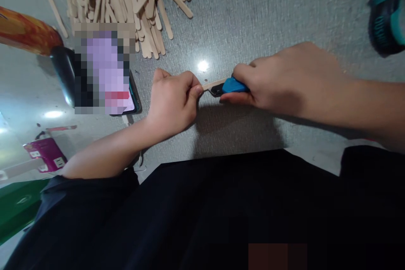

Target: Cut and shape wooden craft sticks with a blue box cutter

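Note:
My left hand (pixel 174 99) is closed, pinching one end of a flat wooden craft stick (pixel 217 83) between thumb and fingers. The stick runs to the right, just above the table. Wrapped around a blue-and-black cutter (pixel 234 85), my right hand (pixel 284 78) holds it at the stick's other end. The cutter's black front points left and lies close along the stick, near my left thumb. Its blade is too small to make out clearly, and my right fingers hide the back of the handle.
A pile of loose craft sticks (pixel 148 12) spreads across the grey table (pixel 215 29) at the back left. A phone (pixel 135 93), partly blurred, stands left of my left hand. An orange bottle (pixel 28 31) lies beyond it. A teal-and-black object (pixel 387 17) is at far right.

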{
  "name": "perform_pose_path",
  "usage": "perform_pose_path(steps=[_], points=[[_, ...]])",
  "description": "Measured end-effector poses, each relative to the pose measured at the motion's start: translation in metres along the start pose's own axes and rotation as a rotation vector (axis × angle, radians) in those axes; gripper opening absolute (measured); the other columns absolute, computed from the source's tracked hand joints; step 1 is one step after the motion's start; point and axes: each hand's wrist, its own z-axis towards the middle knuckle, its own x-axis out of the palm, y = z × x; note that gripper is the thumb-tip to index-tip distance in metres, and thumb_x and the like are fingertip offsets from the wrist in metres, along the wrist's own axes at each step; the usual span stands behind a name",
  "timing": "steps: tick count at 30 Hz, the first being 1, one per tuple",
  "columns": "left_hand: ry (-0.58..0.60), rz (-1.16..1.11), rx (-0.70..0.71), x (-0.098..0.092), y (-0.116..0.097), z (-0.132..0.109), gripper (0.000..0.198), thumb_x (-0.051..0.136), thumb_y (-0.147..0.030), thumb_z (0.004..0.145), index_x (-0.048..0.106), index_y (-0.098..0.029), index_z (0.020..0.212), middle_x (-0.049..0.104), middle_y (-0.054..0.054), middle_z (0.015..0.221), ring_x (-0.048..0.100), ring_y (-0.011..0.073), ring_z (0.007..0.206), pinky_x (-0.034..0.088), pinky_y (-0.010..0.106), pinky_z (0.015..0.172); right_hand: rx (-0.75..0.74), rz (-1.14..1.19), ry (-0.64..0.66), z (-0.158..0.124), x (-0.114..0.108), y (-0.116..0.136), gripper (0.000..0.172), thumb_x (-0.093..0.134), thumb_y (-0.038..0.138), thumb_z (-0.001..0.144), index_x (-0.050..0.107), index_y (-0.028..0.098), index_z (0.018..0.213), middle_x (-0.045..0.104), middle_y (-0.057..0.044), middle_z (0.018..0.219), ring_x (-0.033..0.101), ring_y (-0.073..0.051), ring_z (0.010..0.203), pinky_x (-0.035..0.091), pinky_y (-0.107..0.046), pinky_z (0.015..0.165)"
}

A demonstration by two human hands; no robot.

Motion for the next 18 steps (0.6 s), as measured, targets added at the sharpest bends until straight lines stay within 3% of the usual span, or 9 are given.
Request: perform_pose_path(steps=[3, 8, 13, 18], points=[[-0.008, 0.002, 0.004, 0.0011, 0.0007, 0.0002, 0.030, 0.061, -0.041, 0.109, 0.065, -0.028, 0.083, 0.064, 0.003, 0.067, 0.064, 0.0283, 0.075, 0.051, 0.062, 0.103, -0.001, -0.001, 0.006, 0.0003, -0.0023, -0.0006, 0.096, 0.000, 0.092, 0.109, 0.073, 0.031, 0.121, 0.072, -0.009, 0.074, 0.058, -0.029, 0.055, 0.034, -0.041, 0.056], [-0.031, 0.013, 0.002, 0.0034, 0.0019, 0.0009, 0.028, 0.062, -0.041, 0.108, 0.064, -0.028, 0.083, 0.062, 0.003, 0.066, 0.062, 0.0280, 0.074, 0.051, 0.061, 0.103, -0.007, -0.024, 0.008, 0.0005, 0.0004, -0.0017, 0.108, -0.017, 0.088, 0.104, 0.073, 0.033, 0.124, 0.075, -0.010, 0.080, 0.063, -0.035, 0.061, 0.042, -0.045, 0.057], [0.002, 0.011, -0.015, 0.0022, -0.0001, 0.0013, 0.026, 0.060, -0.040, 0.107, 0.062, -0.028, 0.084, 0.063, 0.004, 0.069, 0.065, 0.0300, 0.077, 0.049, 0.062, 0.105, 0.015, 0.051, -0.019, -0.0005, 0.0046, -0.0018, 0.109, -0.005, 0.099, 0.102, 0.076, 0.031, 0.123, 0.073, -0.012, 0.076, 0.068, -0.036, 0.065, 0.041, -0.043, 0.059], [-0.004, 0.027, -0.007, 0.0023, -0.0001, 0.0015, 0.025, 0.061, -0.036, 0.107, 0.062, -0.028, 0.084, 0.063, 0.003, 0.069, 0.063, 0.0283, 0.075, 0.050, 0.062, 0.105, 0.027, 0.032, -0.038, -0.0005, 0.0046, -0.0003, 0.100, 0.002, 0.097, 0.106, 0.074, 0.029, 0.116, 0.068, -0.010, 0.068, 0.061, -0.031, 0.058, 0.035, -0.040, 0.055]])
